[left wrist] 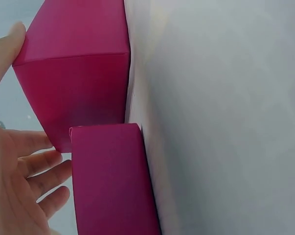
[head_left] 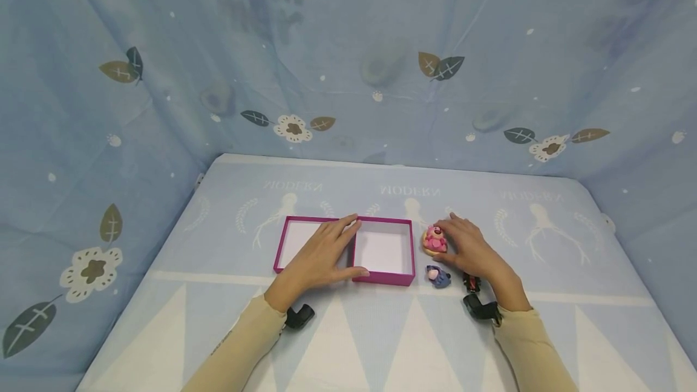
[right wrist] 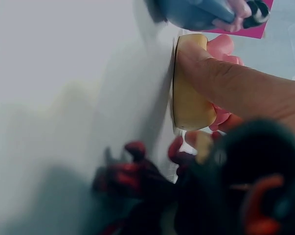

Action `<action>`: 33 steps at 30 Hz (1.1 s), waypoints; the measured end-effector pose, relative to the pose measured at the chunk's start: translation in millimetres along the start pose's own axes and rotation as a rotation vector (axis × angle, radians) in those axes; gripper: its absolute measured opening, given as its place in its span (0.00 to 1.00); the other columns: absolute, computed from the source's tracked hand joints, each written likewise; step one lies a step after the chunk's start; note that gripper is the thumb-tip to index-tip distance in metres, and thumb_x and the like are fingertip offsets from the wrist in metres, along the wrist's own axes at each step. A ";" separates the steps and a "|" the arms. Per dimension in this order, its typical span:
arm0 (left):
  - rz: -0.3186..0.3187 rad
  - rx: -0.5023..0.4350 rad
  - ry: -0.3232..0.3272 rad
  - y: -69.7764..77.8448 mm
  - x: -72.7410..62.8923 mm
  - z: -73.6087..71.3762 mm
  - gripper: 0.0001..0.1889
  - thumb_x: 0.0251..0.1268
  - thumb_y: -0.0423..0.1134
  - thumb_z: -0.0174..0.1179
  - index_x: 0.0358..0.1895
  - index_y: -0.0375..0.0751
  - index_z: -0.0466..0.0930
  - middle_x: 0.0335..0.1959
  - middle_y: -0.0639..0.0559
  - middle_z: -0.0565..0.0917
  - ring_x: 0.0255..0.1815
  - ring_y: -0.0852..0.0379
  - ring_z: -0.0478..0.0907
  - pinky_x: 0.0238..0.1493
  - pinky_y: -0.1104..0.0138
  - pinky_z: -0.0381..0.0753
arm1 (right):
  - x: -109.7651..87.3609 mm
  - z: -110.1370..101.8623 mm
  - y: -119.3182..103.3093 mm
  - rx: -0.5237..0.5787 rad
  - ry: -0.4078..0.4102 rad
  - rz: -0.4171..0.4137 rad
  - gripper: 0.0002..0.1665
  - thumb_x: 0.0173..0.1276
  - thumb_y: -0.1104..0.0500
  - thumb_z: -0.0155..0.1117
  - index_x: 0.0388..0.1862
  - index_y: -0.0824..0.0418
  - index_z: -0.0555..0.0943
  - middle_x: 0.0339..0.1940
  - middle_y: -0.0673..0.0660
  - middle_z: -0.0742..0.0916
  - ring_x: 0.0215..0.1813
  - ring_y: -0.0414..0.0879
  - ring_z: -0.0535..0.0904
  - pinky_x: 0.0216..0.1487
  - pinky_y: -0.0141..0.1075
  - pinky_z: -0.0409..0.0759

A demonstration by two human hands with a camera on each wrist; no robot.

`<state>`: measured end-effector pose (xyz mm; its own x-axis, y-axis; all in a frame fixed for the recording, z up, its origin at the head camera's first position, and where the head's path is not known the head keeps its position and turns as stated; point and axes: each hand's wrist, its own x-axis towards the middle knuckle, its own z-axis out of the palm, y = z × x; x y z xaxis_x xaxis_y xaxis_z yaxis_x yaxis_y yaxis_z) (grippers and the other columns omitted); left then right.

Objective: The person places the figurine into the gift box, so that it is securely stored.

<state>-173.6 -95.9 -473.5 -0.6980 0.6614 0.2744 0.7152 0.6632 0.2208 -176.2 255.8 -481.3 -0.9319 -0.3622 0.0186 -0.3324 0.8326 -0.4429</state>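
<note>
My left hand [head_left: 322, 253] lies spread over the left side of an open magenta box [head_left: 383, 279] with a white inside. Its thumb touches the box's near corner, the fingers its far corner. To the left stands a shallower magenta box lid [left wrist: 113, 181], partly covered by that hand. My right hand [head_left: 469, 248] pinches a pink bear figurine [head_left: 434, 239] on a round yellowish base, right of the box. The thumb presses the base [right wrist: 189, 98]; the other fingers are mostly hidden behind it. Nearer lies a blue figurine [head_left: 438, 276] with a pinkish muzzle.
A dark red-and-black figurine [head_left: 471, 284] lies beneath my right wrist, blurred in the right wrist view. Black camera mounts [head_left: 481, 307] are strapped at both wrists. The table [head_left: 544, 343] has a patterned cloth, and a blue floral curtain [head_left: 348, 47] encloses its back and sides.
</note>
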 end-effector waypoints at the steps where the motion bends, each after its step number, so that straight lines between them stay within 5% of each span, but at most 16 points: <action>1: -0.003 -0.005 -0.003 0.0 -0.1 -0.1 0.51 0.57 0.72 0.56 0.74 0.37 0.60 0.75 0.44 0.63 0.70 0.47 0.67 0.69 0.51 0.67 | 0.2 -0.5 -0.3 -0.003 0.003 0.001 0.40 0.54 0.55 0.78 0.64 0.66 0.73 0.67 0.70 0.75 0.74 0.70 0.56 0.71 0.68 0.49; 33: -0.066 -0.062 -0.069 2.9 -0.6 -1.3 0.52 0.57 0.71 0.57 0.77 0.40 0.54 0.78 0.49 0.57 0.72 0.49 0.66 0.72 0.55 0.65 | -1.6 -16.1 -8.7 0.025 0.032 0.015 0.42 0.51 0.54 0.80 0.63 0.66 0.74 0.66 0.71 0.76 0.68 0.69 0.68 0.66 0.63 0.66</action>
<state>-171.1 -94.7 -471.8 -0.7428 0.6412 0.1928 0.6671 0.6842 0.2946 -174.1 255.9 -463.1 -0.9410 -0.3361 0.0404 -0.3153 0.8268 -0.4658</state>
